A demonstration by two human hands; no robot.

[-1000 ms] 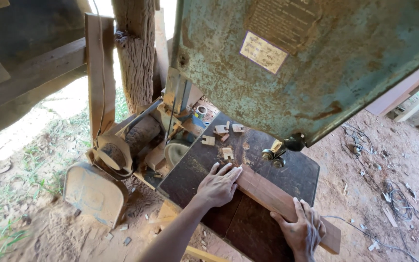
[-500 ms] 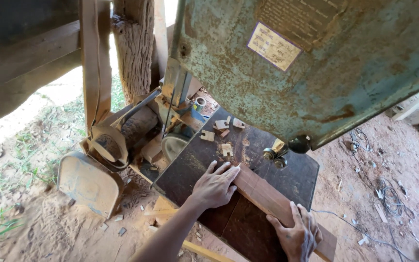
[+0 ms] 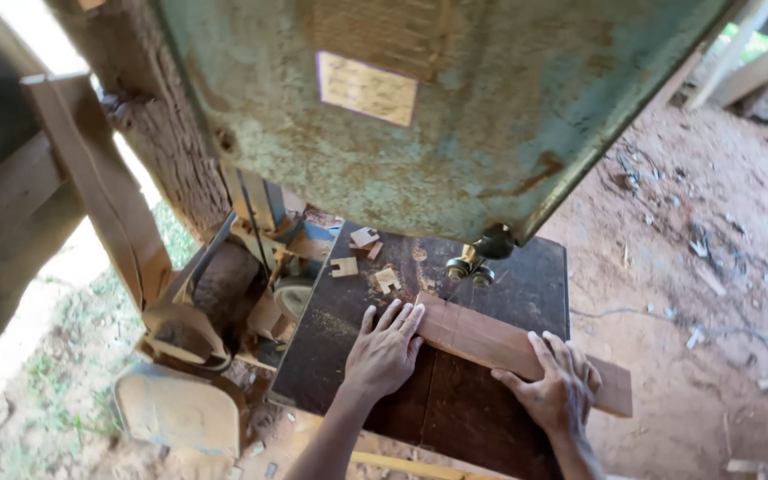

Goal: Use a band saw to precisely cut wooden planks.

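A reddish wooden board [image 3: 491, 342] lies flat on the dark saw table [image 3: 340, 329] of an old green band saw [image 3: 437, 116]. Its far end sits just below the blade guide [image 3: 473, 267]. My left hand [image 3: 386, 348] rests flat with spread fingers against the board's left end. My right hand [image 3: 555, 384] presses down on the board's near half, fingers spread over its top. Small wooden offcuts [image 3: 375, 267] and sawdust lie on the table beyond the board.
A drive belt [image 3: 100, 204] runs down to a pulley and motor [image 3: 188, 329] left of the table. A rough tree-trunk post [image 3: 162, 133] stands behind. Bare red dirt [image 3: 695, 267] with scattered chips lies to the right; grass at lower left.
The view has swung up and closer to the saw housing. Both hands stay on the board, which has edged toward the blade guide.
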